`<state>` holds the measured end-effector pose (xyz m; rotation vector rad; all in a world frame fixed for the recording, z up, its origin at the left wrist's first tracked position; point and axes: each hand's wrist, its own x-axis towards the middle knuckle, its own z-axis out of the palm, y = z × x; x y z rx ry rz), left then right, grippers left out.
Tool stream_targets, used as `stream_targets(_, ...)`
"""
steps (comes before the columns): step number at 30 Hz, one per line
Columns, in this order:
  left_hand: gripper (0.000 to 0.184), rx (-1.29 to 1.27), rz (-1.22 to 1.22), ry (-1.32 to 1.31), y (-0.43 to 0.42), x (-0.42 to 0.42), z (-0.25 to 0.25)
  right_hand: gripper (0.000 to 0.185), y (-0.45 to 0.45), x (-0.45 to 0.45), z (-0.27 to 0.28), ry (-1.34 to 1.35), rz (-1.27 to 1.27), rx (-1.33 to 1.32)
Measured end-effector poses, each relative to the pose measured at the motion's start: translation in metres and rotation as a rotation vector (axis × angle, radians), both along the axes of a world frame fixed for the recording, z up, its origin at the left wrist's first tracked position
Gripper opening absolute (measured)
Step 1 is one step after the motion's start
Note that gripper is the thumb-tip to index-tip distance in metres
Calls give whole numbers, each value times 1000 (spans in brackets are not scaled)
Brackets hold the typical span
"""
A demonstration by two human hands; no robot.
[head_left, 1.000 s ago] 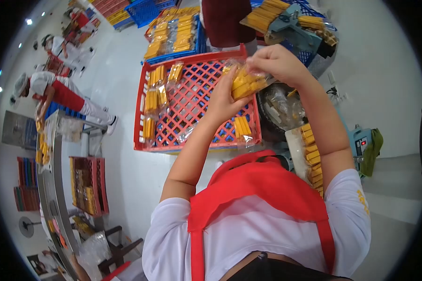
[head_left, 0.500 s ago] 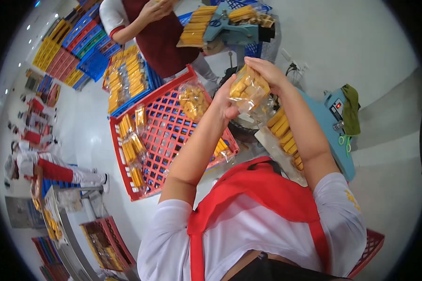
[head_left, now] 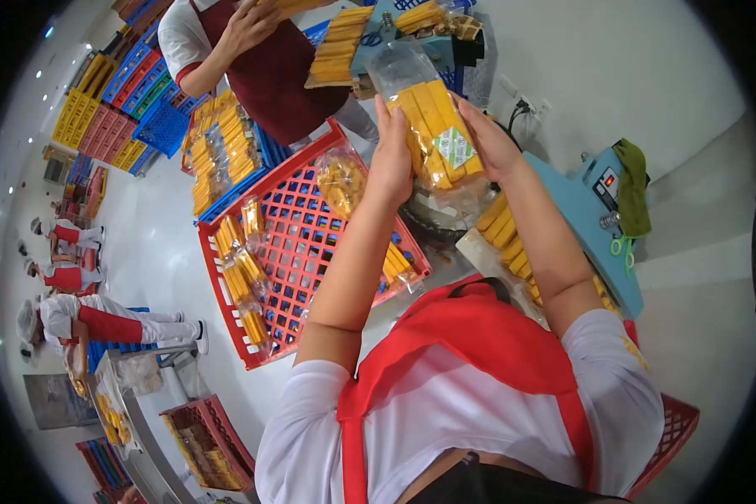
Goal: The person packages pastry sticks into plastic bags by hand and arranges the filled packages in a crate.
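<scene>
Between my left hand (head_left: 392, 155) and my right hand (head_left: 489, 143) is a clear plastic bag of yellow sticks (head_left: 433, 122), gripped by its two sides. A white and green label faces me, and the bag's loose top points away. Below my hands, more yellow sticks (head_left: 502, 235) lie in rows on a light tray, partly hidden by my right forearm. Left of my left forearm stands a red plastic crate (head_left: 290, 227) with several small packs of sticks and a larger bag of yellow pieces (head_left: 341, 186).
A light-blue machine (head_left: 592, 197) with a lit red display stands at the right, with green-handled scissors (head_left: 622, 249) and a green cloth (head_left: 632, 189). A co-worker in a dark red apron (head_left: 273, 76) stands ahead beside a blue crate of packs (head_left: 227, 155). Stacked crates (head_left: 126, 92) stand far left.
The bag has turned upright, so its sticks, label and empty top show. My hands have moved apart to its two sides. The co-worker's hand has shifted slightly left.
</scene>
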<state>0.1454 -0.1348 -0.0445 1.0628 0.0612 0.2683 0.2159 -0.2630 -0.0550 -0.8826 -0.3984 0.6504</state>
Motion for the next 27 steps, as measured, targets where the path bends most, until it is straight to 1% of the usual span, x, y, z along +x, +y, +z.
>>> stream_targets(1,57,24,-18,-20,5,1,0,53,1,-6,2,32,168,138)
stream_targets(3,55,2,23,6,8,2,-4,50,5,-11,1,-6,139,109)
stream_targets(5,55,-105,-103,-5,19,8,-10,48,9,-11,3,-15,132,80)
stream_targets(9,58,-100,-96,32,22,1,-5,47,12,-13,1,-28,119,62)
stream_targets(11,56,-104,-186,19,24,-4,-1,46,13,-13,-1,-32,73,53)
stream_targets(12,56,-103,-186,20,21,-10,5,46,13,-11,-5,-31,74,54)
stream_targets(13,56,-65,-148,24,16,-19,12,44,12,-8,-11,50,87,94)
stream_targets(14,64,-28,-111,28,13,-24,15,43,12,-5,-15,131,100,133)
stream_targets(15,64,-27,-112,29,11,-25,11,43,12,-5,-15,132,99,134)
stream_targets(17,84,180,-133,-122,10,-26,-3,40,11,-6,-17,333,152,176)
stream_targets(18,89,68,-134,-88,10,-25,-5,40,12,-7,-20,338,153,176)
stream_targets(20,86,88,-138,-79,13,-24,-11,41,17,-8,-25,376,104,165)
stream_targets(22,83,108,-142,-74,14,-24,-9,42,16,-10,-23,421,119,197)
stream_targets(24,72,-130,-151,-5,14,-26,-6,43,15,-10,-25,470,132,228)
stream_targets(27,71,-148,-197,-21,19,-25,-10,45,15,-5,-33,453,145,247)
